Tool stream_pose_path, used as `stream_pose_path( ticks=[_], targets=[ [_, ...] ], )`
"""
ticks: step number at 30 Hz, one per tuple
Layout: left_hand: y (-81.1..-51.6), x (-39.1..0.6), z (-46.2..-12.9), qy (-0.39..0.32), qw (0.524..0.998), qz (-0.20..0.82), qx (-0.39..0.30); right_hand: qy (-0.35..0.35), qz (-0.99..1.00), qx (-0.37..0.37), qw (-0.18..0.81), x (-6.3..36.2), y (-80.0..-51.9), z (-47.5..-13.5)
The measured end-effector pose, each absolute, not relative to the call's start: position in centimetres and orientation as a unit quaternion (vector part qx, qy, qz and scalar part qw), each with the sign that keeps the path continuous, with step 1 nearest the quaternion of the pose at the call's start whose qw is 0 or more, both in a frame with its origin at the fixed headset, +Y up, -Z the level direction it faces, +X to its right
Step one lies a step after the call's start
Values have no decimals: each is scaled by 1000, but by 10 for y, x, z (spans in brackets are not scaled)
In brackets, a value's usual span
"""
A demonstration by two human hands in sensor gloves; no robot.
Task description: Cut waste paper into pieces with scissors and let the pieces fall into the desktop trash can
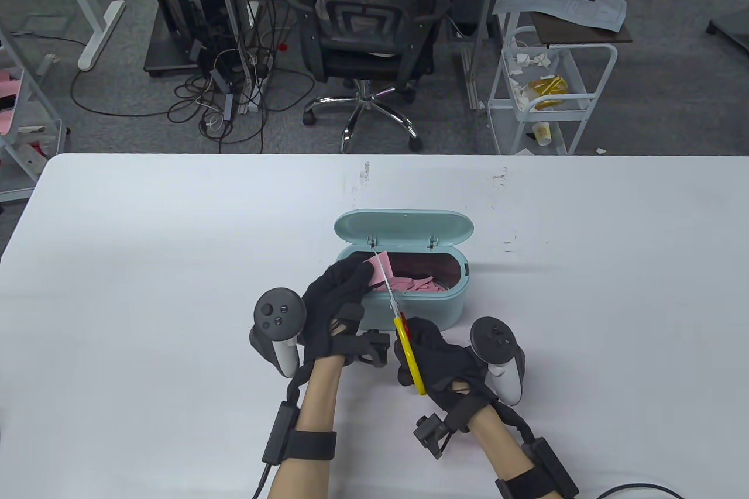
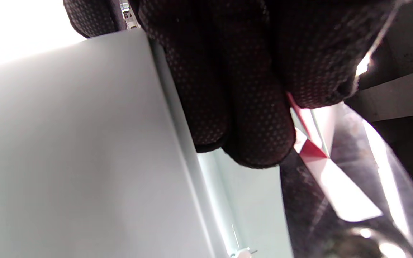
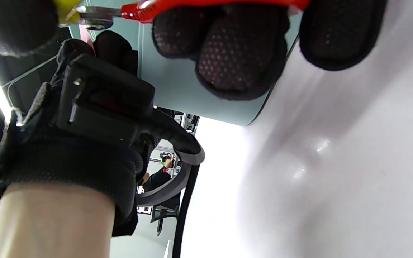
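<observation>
A mint desktop trash can [image 1: 445, 312] stands mid-table with its lid [image 1: 404, 228] tipped back, and pink paper pieces [image 1: 418, 285] lie inside. My left hand [image 1: 342, 294] hovers over the can's left end and pinches a pink paper scrap [image 1: 371, 269]; the left wrist view shows the scrap [image 2: 308, 148] under my fingertips [image 2: 256, 143]. My right hand [image 1: 436, 361] grips the scissors [image 1: 408, 350] by their red and yellow handles, just in front of the can. Their blades [image 1: 386, 282] reach over the rim to the scrap. In the right wrist view my fingers [image 3: 235, 46] curl through the red handle [image 3: 192, 5].
The white table [image 1: 146, 288] spreads wide on both sides of the can. Beyond its far edge stand an office chair [image 1: 368, 37], a white cart [image 1: 544, 89] with scraps, and a computer stand [image 1: 193, 7] with cables.
</observation>
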State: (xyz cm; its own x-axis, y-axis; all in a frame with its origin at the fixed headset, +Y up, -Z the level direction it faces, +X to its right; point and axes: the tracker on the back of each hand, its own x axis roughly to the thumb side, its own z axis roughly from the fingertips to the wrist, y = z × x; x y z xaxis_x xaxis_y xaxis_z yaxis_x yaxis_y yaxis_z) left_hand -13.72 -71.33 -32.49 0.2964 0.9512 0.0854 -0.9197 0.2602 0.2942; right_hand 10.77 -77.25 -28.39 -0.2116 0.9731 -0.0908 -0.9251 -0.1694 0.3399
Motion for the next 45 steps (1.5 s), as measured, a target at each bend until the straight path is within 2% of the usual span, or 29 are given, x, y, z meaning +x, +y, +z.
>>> stream_pose_path(
  ticks=[26,38,39,42,45],
  targets=[
    [-714,-137,-325,53,793,590,145,180,745,64,639,109,-771,-284],
    [-711,-139,-328,33,797,592,115,129,731,44,669,118,-766,-283],
    [-712,-139,-328,33,797,592,115,131,732,48,666,119,-768,-284],
    [-713,-138,-327,35,792,598,118,197,749,85,627,119,-773,-279],
    [-713,-138,-327,34,792,598,120,203,765,92,604,117,-776,-276]
  ],
)
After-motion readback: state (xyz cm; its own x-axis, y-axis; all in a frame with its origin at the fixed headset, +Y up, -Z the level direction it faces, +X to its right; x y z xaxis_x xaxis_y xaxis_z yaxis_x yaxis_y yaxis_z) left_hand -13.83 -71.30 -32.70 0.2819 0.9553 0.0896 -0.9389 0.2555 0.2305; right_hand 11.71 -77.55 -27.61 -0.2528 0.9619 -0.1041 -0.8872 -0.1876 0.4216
